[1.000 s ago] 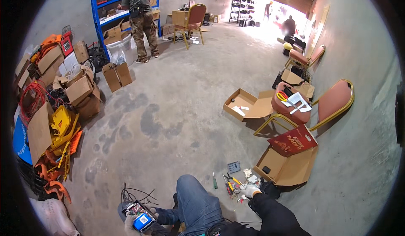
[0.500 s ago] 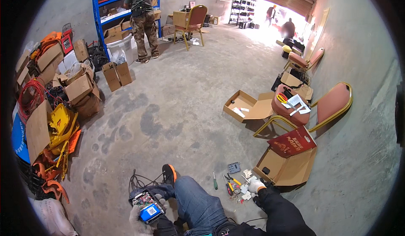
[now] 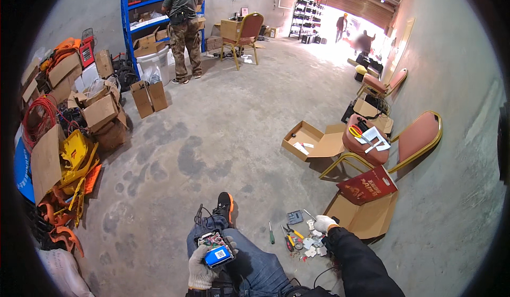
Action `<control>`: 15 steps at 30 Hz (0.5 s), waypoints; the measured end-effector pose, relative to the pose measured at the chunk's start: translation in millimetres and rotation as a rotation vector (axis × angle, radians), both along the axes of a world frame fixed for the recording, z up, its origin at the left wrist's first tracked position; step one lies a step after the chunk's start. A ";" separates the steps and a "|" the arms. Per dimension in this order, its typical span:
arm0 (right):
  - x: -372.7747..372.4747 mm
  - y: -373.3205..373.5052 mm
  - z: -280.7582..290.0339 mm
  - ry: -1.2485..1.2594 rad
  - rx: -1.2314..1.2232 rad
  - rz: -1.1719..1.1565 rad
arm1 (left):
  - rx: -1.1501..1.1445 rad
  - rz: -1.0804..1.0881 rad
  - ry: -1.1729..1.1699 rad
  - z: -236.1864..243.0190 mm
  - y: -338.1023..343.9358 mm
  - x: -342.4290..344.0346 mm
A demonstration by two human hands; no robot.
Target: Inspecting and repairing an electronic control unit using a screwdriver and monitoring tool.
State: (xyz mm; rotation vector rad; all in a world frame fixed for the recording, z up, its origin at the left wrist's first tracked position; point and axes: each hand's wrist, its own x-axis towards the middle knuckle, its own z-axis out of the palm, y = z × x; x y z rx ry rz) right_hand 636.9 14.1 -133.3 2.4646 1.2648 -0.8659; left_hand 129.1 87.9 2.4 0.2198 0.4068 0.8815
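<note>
My left hand (image 3: 201,271), in a pale knit glove, is closed around an opened electronic device (image 3: 214,247) over my lap. Coloured wires show in its upper part, and a blue block with a white label sits at its lower end. My right hand (image 3: 324,224), also gloved, is closed on a slim metal-shafted tool (image 3: 308,214) whose handle is hidden; its exact kind is unclear. Below that hand lie several small white and grey pieces (image 3: 315,242) on the floor. Beside them are yellow-handled pliers (image 3: 295,232), a green-handled screwdriver (image 3: 271,233) and a grey plastic case part (image 3: 295,217).
An open cardboard box (image 3: 357,218) with a red lid flap stands right of my right hand. Farther off are another open box (image 3: 313,142) and a chair (image 3: 421,140) holding scissors. Piled boxes and yellow gear (image 3: 74,151) line the left; a person (image 3: 183,29) stands at blue shelves.
My left hand has carried the device rightward and slightly up, over my leg. My right hand has risen a little from the small pieces, the metal tool still in it. My leg has shifted.
</note>
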 end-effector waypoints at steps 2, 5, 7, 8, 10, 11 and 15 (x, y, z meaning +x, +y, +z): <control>5.9 1.6 -0.7 0.008 0.008 -0.070 | 0.006 -0.001 0.045 -6.4 6.1 3.3; 4.0 1.9 11.7 0.000 0.075 -0.082 | -0.010 -0.009 0.056 -13.7 14.5 4.9; 6.0 7.0 10.8 0.010 0.061 -0.099 | -0.009 -0.015 0.069 -18.9 21.9 6.1; 6.7 10.1 10.2 0.022 0.050 -0.113 | -0.012 -0.017 0.069 -21.2 25.7 4.3; 10.8 19.5 5.1 0.012 0.048 -0.063 | -0.010 -0.011 0.094 -26.2 32.5 0.1; 12.3 25.4 2.3 0.006 0.048 -0.012 | -0.020 0.020 0.159 -28.1 36.0 -0.5; 39.8 41.7 -30.1 0.001 0.018 -0.040 | -0.069 0.017 0.097 -35.9 55.5 6.6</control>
